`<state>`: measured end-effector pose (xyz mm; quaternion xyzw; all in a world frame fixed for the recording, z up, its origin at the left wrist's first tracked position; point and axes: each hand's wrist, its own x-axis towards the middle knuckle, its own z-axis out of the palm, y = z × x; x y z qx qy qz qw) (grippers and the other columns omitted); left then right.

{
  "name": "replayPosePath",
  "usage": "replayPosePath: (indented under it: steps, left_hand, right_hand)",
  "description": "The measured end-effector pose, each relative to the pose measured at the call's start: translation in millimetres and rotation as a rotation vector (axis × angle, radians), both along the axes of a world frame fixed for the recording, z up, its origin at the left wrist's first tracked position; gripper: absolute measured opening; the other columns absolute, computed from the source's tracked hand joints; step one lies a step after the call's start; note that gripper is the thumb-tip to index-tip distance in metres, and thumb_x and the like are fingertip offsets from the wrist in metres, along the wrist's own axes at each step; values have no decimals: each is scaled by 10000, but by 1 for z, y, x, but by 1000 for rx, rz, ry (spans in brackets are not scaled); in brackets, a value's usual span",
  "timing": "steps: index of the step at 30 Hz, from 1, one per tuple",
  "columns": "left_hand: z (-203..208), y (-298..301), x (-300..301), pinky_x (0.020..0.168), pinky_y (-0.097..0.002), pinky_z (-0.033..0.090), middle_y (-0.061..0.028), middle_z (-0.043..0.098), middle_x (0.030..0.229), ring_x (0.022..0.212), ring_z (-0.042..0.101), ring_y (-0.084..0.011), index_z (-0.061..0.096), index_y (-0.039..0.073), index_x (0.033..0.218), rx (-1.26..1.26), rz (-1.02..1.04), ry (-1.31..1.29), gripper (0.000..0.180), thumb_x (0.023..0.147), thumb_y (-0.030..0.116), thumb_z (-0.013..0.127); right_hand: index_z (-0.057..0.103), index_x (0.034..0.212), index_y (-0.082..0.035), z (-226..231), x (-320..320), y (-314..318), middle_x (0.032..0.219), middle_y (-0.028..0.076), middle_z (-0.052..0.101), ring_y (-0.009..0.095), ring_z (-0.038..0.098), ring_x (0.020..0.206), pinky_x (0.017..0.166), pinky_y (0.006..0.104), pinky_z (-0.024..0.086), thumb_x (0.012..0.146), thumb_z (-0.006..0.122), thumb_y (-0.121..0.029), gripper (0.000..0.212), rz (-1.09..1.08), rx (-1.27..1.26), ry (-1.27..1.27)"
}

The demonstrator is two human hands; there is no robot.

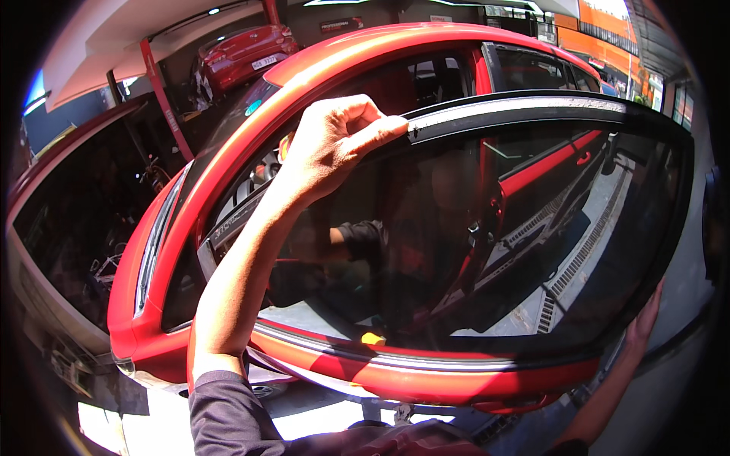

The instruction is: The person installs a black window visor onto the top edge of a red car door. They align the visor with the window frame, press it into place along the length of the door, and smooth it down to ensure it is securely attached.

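Note:
A red car door (426, 380) stands open in front of me, with dark window glass (395, 258) inside a black frame. My left hand (334, 137) is raised to the frame's upper edge, thumb and fingers pinched together. Whatever lies between the fingertips is too small to make out. A pale, shiny strip (517, 109) runs along the top of the frame, to the right of these fingertips. At the door's right edge, my right hand (645, 319) grips the frame, its fingers partly hidden.
Behind the door is the red car (380, 44), its interior partly visible. A small yellow piece (372, 339) sits at the lower edge of the glass. Another red car (247, 57) stands at the back left beside a red post (166, 102). A drain grate (582, 254) shows through the glass.

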<state>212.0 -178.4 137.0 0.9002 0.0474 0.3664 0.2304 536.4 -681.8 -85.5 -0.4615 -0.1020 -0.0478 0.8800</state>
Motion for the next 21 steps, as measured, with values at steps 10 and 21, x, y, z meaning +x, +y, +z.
replayPosePath:
  steps: [10, 21]
  left_hand:
    - [10, 7, -1, 794, -232, 478, 10, 680, 879, 844, 590, -43, 715, 15, 1001, -271, -344, 67, 213, 954, 223, 697]
    - [2, 9, -2, 782, -268, 493, -34, 656, 809, 786, 604, -107, 648, 44, 910, -295, -320, -416, 250, 1013, 266, 597]
  right_hand:
    - [216, 1568, -28, 1, 3, -10, 1616, 65, 265, 229, 287, 1464, 1208, 367, 208, 1052, 405, -490, 718, 61, 73, 32]
    - [205, 1569, -23, -2, -1, -4, 1624, 75, 245, 225, 278, 1471, 1210, 360, 203, 1043, 418, -513, 750, 51, 1, -34]
